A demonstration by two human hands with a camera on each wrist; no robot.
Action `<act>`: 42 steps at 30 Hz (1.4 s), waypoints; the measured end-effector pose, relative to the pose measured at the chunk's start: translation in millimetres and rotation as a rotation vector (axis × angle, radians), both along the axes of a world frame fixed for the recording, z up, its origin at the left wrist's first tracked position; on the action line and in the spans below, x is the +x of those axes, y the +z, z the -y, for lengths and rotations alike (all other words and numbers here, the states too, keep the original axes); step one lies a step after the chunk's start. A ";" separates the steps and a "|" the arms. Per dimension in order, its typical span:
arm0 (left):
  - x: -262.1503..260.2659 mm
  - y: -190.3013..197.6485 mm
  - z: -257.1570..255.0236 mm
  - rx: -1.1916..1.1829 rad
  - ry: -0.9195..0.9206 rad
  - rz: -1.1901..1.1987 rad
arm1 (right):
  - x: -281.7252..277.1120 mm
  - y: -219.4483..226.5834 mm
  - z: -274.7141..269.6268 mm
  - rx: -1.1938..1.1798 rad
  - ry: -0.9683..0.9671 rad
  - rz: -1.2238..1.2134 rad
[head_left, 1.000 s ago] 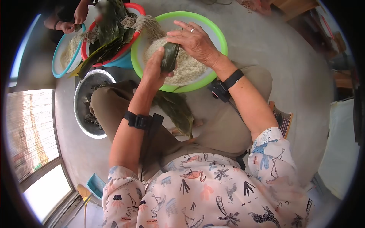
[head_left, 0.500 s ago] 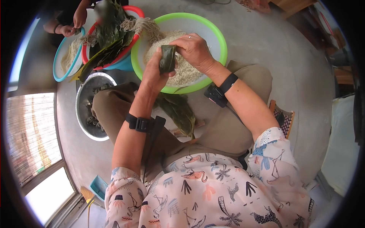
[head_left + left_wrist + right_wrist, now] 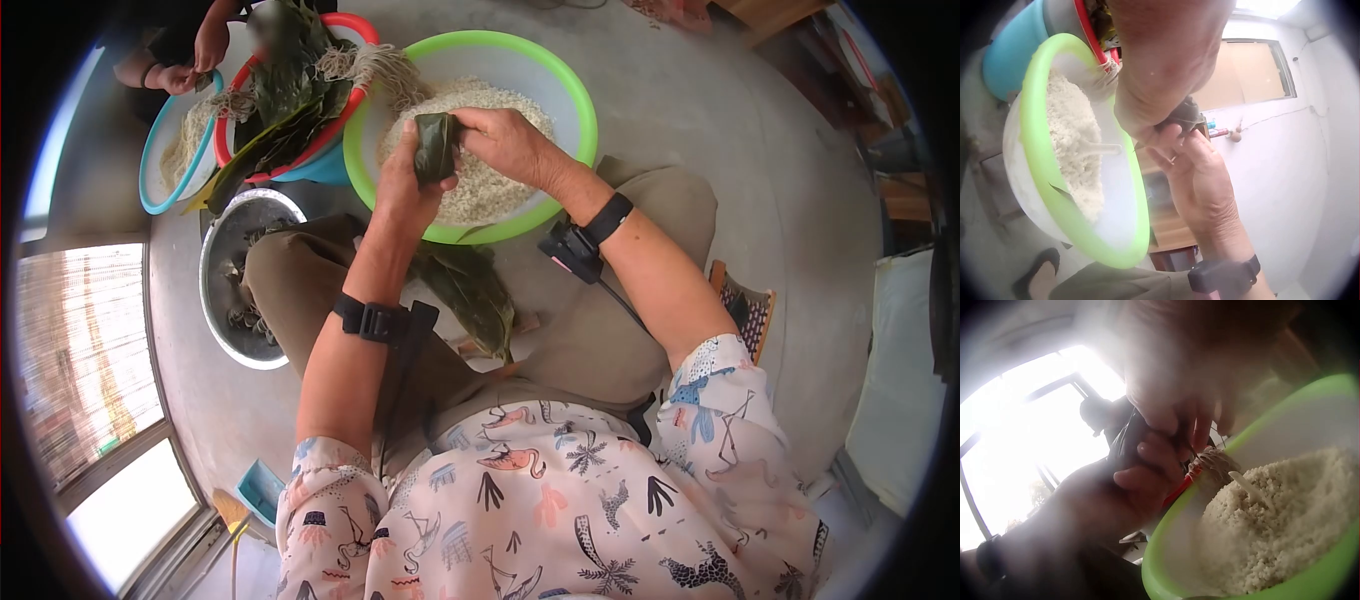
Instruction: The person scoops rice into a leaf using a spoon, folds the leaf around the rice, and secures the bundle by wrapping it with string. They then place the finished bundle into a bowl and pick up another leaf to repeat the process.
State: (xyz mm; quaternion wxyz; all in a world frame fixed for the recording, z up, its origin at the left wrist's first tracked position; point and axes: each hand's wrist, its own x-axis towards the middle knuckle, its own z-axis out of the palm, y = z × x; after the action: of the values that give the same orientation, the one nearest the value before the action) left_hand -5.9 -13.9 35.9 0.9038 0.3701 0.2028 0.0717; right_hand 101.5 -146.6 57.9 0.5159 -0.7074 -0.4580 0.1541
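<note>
A dark green leaf-wrapped rice dumpling (image 3: 434, 148) is held over the green-rimmed basin (image 3: 582, 110) of white rice (image 3: 490, 195). My left hand (image 3: 407, 188) grips it from the left and below, fingers curled round its far side. At its upper right edge, my right hand (image 3: 508, 143) pinches the leaf between thumb and fingers. In the left wrist view the dumpling (image 3: 1184, 115) shows only in part, mostly covered by the left hand (image 3: 1163, 69). A white spoon (image 3: 1249, 487) stands in the rice in the right wrist view.
Beyond to the left, a red-rimmed tub (image 3: 366, 30) bears long leaves (image 3: 290, 100) and a bundle of string (image 3: 375, 68). Another person's hands (image 3: 180, 78) work over a blue-rimmed basin (image 3: 146, 180). A metal basin (image 3: 205, 290) with dark items stands by my left knee; loose leaves (image 3: 465, 300) lie between my legs.
My right hand's fingers were spread above the leaf; they have since folded in and now pinch its upper right edge. The dumpling has turned slightly, while my left hand keeps its grip.
</note>
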 end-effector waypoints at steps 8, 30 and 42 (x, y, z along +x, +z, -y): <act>3.6 -6.9 1.2 0.001 0.029 -0.024 | -0.3 -21.8 -7.0 -0.027 -0.108 0.133; 4.0 -22.2 2.3 0.345 0.081 -0.176 | -10.6 -21.5 -4.7 -0.203 -0.139 -0.335; 1.1 -9.0 0.8 0.302 0.039 -0.118 | -8.2 -29.4 -17.2 0.043 -0.044 -0.685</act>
State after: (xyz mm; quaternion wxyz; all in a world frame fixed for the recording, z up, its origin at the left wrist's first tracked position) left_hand -4.8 -14.7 26.9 0.8228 0.5012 0.2497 0.0971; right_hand 93.3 -129.4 28.6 0.6577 -0.6131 -0.2460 0.3620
